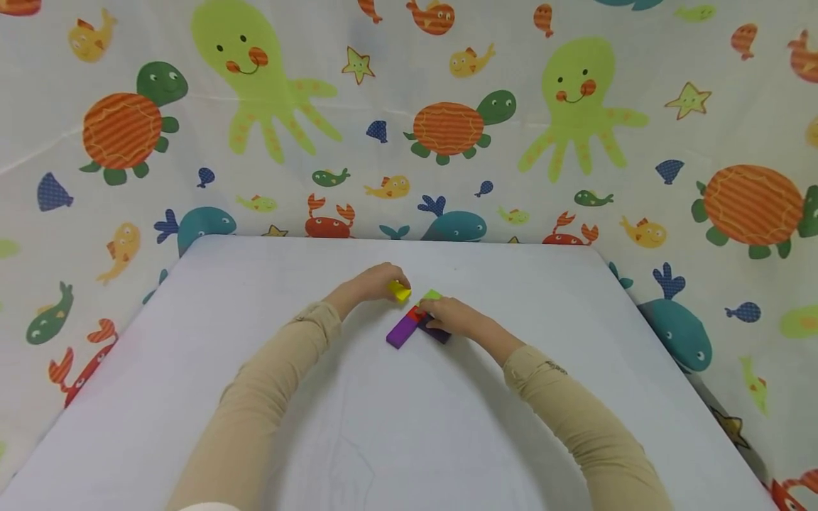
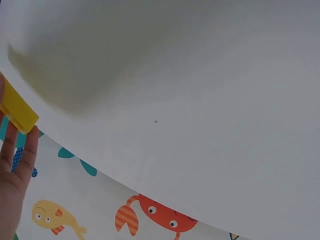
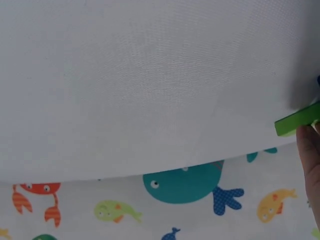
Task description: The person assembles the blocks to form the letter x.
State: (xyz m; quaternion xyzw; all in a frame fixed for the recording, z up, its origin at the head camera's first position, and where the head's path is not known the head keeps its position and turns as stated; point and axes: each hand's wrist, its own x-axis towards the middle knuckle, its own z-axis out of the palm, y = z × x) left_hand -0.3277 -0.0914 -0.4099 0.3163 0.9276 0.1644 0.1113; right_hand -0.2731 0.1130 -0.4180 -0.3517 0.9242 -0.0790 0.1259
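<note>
My left hand [image 1: 378, 281] holds a yellow block [image 1: 399, 290] by its end, close over the white table. In the left wrist view the yellow block [image 2: 19, 106] lies against the fingers. Just to the right, my right hand [image 1: 452, 315] grips a light green block [image 1: 432, 294], partly hidden under the fingers. The green block [image 3: 299, 120] also shows at the edge of the right wrist view, fingertips along its side. By the right fingertips is a small red block [image 1: 415, 314]. A purple block [image 1: 402, 332] extends from it toward the front left, and a dark block [image 1: 436, 331] lies below the right hand.
A white cloth covers the table [image 1: 409, 426]. Behind it and along the sides hangs a curtain [image 1: 383, 42] printed with sea animals. The blocks lie close together near the middle of the table, toward its back edge.
</note>
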